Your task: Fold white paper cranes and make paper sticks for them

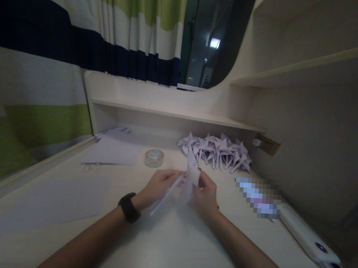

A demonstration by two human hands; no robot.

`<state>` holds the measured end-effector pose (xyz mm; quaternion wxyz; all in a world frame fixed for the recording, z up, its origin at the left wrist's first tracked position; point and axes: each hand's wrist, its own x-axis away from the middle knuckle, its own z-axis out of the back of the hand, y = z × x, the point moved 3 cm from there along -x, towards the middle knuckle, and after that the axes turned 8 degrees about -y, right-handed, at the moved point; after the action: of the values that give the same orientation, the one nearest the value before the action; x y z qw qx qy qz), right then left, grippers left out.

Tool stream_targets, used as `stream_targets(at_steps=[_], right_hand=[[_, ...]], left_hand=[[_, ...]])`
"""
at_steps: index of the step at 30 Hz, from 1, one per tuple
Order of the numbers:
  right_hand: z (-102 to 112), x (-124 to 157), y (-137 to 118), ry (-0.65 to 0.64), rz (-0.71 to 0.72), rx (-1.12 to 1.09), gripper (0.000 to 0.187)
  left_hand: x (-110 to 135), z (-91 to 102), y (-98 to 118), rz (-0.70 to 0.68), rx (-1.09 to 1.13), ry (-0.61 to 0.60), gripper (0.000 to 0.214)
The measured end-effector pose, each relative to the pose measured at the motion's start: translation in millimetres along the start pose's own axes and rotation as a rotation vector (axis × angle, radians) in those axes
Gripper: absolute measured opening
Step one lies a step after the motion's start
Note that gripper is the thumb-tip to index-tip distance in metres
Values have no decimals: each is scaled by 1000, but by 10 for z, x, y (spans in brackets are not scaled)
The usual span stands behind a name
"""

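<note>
No writing can be read; the flat item to your right is blurred out. Your left hand and right hand both pinch one pale folded paper, held just above the desk before you. Behind it are one tape roll and one heap of paper pinwheels, too tangled to count. One loose sheet lies to the left, with a paper stack beyond it. One white device lies to the right. There is one black watch on your left wrist.

Bedroom study nook: built-in desk, shelves, striped curtain, night window.
</note>
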<state>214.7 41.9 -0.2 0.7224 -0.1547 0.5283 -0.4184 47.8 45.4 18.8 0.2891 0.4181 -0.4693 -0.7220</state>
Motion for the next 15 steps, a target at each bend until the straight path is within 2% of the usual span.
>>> stream_targets(at_steps=[5,10,15], right_hand=[[10,7,-87,-5,119,54,14],[12,29,-158,-28,257,126,16],[24,32,-175,-48,313,148,14]], left_hand=[[-22,74,-22,75,46,-56,35],[-14,138,10,67,-72,-46,29],[-10,127,-16,21,-151,-59,26]])
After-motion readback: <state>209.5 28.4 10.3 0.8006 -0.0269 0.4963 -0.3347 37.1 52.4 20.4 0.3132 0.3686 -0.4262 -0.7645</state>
